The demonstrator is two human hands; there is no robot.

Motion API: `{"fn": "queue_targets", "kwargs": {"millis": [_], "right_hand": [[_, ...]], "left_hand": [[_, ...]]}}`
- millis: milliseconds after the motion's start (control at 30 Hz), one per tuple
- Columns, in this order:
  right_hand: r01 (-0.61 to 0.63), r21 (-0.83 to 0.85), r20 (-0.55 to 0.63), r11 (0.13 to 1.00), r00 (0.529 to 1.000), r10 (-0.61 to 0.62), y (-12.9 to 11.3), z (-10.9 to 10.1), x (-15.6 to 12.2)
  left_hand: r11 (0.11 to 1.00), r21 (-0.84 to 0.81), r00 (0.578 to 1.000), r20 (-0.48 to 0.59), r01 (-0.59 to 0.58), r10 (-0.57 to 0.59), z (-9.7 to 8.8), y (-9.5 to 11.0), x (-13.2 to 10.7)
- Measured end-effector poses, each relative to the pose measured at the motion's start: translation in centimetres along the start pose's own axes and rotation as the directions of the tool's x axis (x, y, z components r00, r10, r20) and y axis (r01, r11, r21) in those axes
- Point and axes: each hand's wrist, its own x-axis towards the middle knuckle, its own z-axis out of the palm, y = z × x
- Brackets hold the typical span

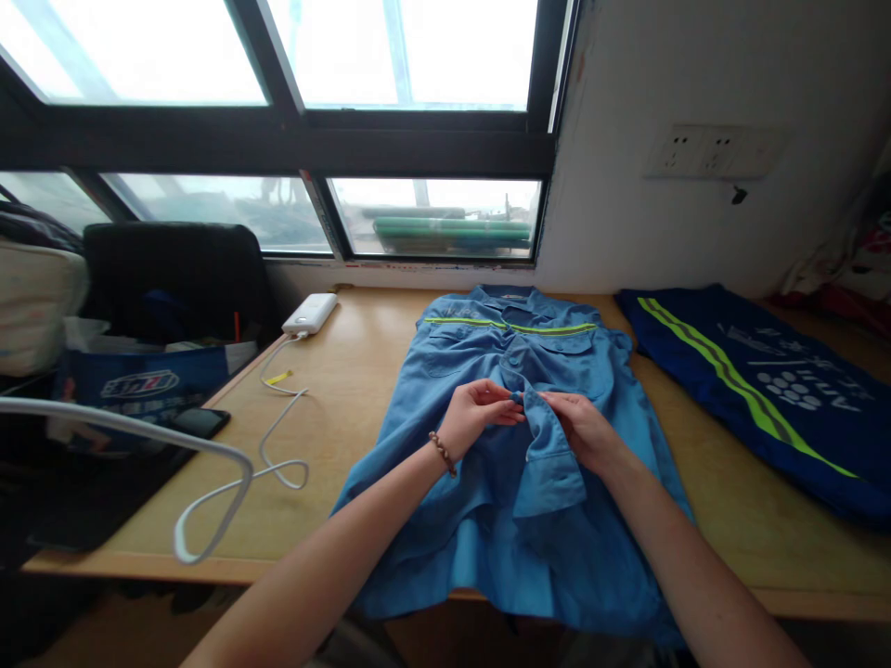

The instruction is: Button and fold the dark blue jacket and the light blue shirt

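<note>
A light blue work shirt [459, 362] with a yellow-green reflective stripe lies front up on the wooden table [348, 371], its hem hanging over the near edge. My left hand [477, 413], with a bead bracelet at the wrist, pinches the shirt's front placket at mid chest. My right hand [581, 427] grips the other side of the placket right beside it, fingers closed on the cloth. Both hands meet at what looks like a button.
A dark blue garment [752, 390] with a yellow-green stripe lies at the right. A white power bank [310, 314] with a looping white cable [278, 445] lies left. A white hanger [174, 464], a phone [199, 422] and a bag with a black chair stand at far left.
</note>
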Motion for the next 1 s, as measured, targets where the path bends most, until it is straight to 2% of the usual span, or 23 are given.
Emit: {"fn": "queue_targets", "kwargs": {"millis": [67,133,233,367,467,600,667,733,833,1000], "right_hand": [[-0.031,0.028,0.020,0.999,0.999,0.030,0.2,0.1,0.0],[-0.015,0.013,-0.015,1.000,1.000,0.015,0.4,0.2,0.0],[0.081,-0.110,-0.118,0.991,0.989,-0.094,0.9,0.5,0.1],[0.156,-0.321,-0.189,0.934,0.956,-0.224,1.5,0.9,0.2],[0.195,-0.524,-0.211,0.829,0.913,-0.348,1.9,1.3,-0.1],[0.225,-0.760,-0.151,0.610,0.851,-0.502,2.3,1.9,-0.5],[0.221,-0.829,-0.114,0.513,0.832,-0.543,2.4,2.1,-0.6],[0.213,-0.858,-0.100,0.467,0.822,-0.560,2.5,2.3,-0.6],[0.217,-0.855,-0.100,0.472,0.822,-0.560,2.7,2.4,-0.5],[0.232,-0.804,-0.114,0.548,0.844,-0.524,2.7,2.4,-0.3]], "left_hand": [[1.000,0.015,1.000,-0.001,-0.003,0.003,0.1,0.1,-0.1],[1.000,0.031,1.000,-0.002,0.001,-0.001,0.1,0.1,-0.1],[0.999,0.047,1.000,-0.002,0.003,-0.003,0.3,-0.1,-0.1],[0.998,0.070,1.000,-0.029,-0.007,0.009,0.4,-0.6,-0.1],[0.996,0.091,0.997,-0.072,-0.002,0.009,0.6,-1.0,-0.2],[0.998,0.055,0.997,-0.070,0.029,-0.025,0.8,-1.1,-0.1],[0.999,0.042,0.996,-0.083,0.027,-0.023,0.9,-1.2,-0.1],[0.999,0.031,0.994,-0.104,0.022,-0.018,0.8,-1.3,0.0],[0.999,-0.040,0.993,-0.112,0.037,-0.041,0.7,-1.5,0.0],[0.972,-0.209,0.984,-0.122,0.104,-0.132,0.6,-1.6,-0.1]]}}
